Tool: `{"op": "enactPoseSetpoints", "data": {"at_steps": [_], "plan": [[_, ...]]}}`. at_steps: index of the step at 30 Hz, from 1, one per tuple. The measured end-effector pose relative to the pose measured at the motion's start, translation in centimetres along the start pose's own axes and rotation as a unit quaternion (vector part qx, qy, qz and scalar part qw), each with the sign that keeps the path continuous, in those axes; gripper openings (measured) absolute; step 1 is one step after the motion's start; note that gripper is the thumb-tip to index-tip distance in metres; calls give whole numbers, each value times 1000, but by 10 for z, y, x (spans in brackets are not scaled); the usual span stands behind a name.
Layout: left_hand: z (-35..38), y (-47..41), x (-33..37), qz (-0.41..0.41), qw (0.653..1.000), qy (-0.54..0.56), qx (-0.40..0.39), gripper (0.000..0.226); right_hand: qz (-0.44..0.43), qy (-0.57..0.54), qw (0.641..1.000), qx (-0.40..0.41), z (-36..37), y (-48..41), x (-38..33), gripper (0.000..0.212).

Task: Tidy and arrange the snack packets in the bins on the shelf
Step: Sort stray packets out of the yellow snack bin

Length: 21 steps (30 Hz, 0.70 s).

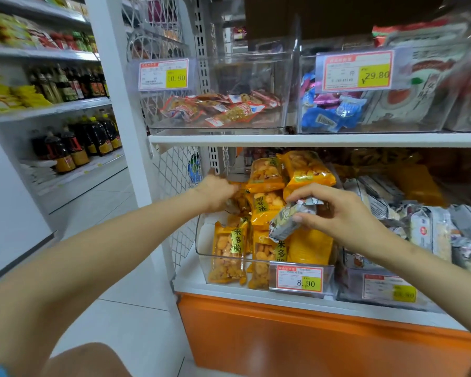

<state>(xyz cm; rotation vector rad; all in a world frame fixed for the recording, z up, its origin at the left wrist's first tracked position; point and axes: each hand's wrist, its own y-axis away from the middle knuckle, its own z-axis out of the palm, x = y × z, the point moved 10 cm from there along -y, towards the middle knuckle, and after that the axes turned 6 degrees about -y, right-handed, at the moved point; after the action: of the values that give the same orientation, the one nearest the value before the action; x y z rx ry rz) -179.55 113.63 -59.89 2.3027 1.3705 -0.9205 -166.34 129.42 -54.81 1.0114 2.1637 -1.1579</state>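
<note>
A clear plastic bin [201, 257] on the lower shelf holds several orange snack packets [229, 248] with yellow labels. My right hand [337, 213] is above this bin, shut on a small grey-and-white packet [288, 220]. My left hand [215, 191] reaches into the back left of the same bin, its fingers down among the orange packets; whether it grips one is hidden. To the right, a second clear bin [351, 287] is filled with grey-and-white packets [424, 229] like the one I hold.
The upper shelf [310, 139] carries clear bins of red-and-white packets [218, 108] and blue packets [329, 115]. A white post [120, 104] and wire mesh panel [174, 180] bound the shelf's left side. Bottles [74, 148] stand on a separate shelf at left. An orange base panel [283, 336] is below.
</note>
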Motion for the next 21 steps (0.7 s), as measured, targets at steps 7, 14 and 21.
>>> {"op": "enactPoseSetpoints", "data": {"at_steps": [7,14,21], "plan": [[-33,96,-55,-152,903,388,106,30,121,-148,981,22,7,-2,18,37],[-48,118,-13,-54,673,735,70,29,180,-233,956,-19,38,-3,11,43],[-64,93,24,23,650,758,47,26,171,-221,959,55,21,1,14,14]]}}
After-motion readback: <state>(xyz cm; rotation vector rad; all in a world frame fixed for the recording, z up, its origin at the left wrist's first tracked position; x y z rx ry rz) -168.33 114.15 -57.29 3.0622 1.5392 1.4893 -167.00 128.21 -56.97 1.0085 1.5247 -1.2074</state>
